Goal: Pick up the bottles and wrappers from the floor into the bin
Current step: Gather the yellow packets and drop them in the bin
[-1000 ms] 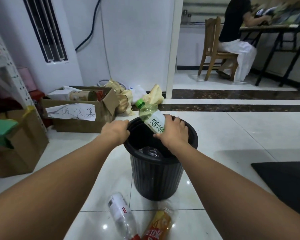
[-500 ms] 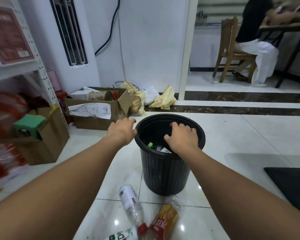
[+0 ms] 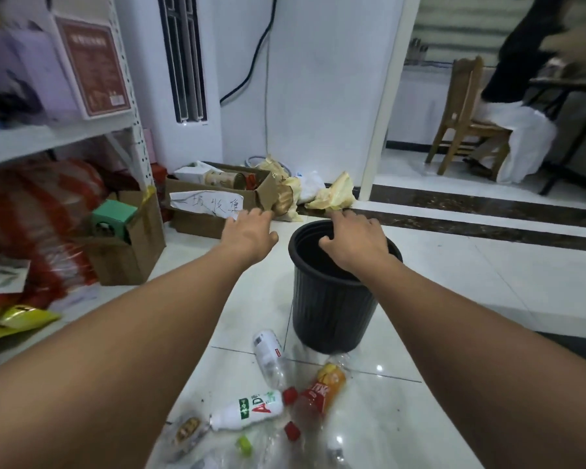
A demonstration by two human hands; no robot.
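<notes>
Two bare hands are seen raised at a black ribbed bin [image 3: 329,309] on a tiled floor [image 3: 454,282], with nothing held in either. The right hand [image 3: 356,245] is poised over the bin's rim, fingers loosely spread and slightly bent; the left hand [image 3: 251,235] is held just beside the bin on its left, fingers likewise relaxed and apart. The litter to be cleared is found on the near side of the bin, between the two forearms and well back from both hands. A clear bottle [image 3: 268,353] is laid lengthwise, pointing from the bin's foot toward the person. An orange bottle [image 3: 329,384] is slanted just beside it, and a white bottle [image 3: 251,409] is lying crosswise, closer to the left forearm. A crumpled wrapper [image 3: 186,431] is blurred at the lower edge. Both hands would have to be drawn back and lowered for the next pickup. The white bottle and wrapper are judged better placed for the left hand, the orange bottle for the right.
</notes>
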